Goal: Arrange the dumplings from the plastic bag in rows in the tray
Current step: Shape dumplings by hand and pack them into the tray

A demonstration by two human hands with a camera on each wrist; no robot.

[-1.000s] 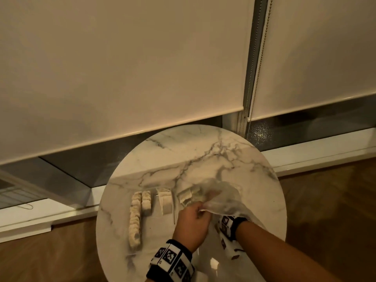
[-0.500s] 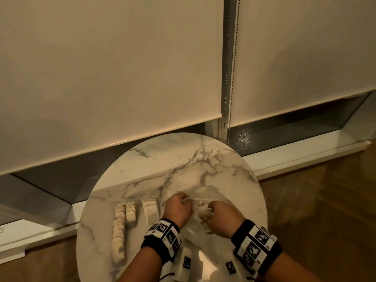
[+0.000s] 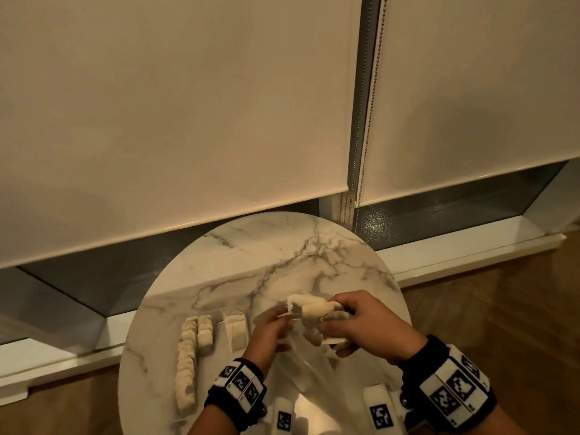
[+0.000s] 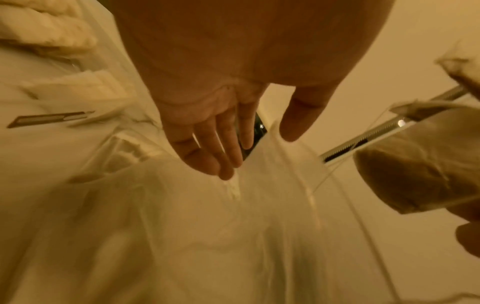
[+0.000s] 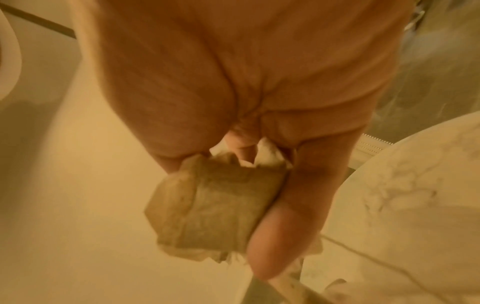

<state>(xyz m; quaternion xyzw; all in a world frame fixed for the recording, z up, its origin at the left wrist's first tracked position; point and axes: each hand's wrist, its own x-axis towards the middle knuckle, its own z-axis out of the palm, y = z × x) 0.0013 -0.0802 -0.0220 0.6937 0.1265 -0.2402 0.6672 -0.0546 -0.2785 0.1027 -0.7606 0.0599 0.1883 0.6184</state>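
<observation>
My right hand [image 3: 339,321] grips one pale dumpling [image 3: 312,309] just above the mouth of the clear plastic bag [image 3: 307,365]. In the right wrist view the thumb and fingers of that hand [image 5: 221,209] wrap round the dumpling [image 5: 221,205]. My left hand [image 3: 279,321] is beside it with its fingers straight; the left hand [image 4: 259,152] touches the bag [image 4: 233,226] with its fingertips [image 4: 226,172]. Rows of dumplings [image 3: 190,356] and a short row [image 3: 237,328] stand at the left in a clear, barely visible tray [image 3: 221,346].
Everything rests on a small round marble table [image 3: 282,246]; its edge curves close around the work. Behind it are a white window sill [image 3: 470,252] and roller blinds with a bead chain [image 3: 373,89]. Wooden floor [image 3: 502,309] lies to the right.
My right hand has come up from the bag with a dumpling in its grip. My left hand has let its fingers straighten at the bag's mouth. The head view has swung to the right.
</observation>
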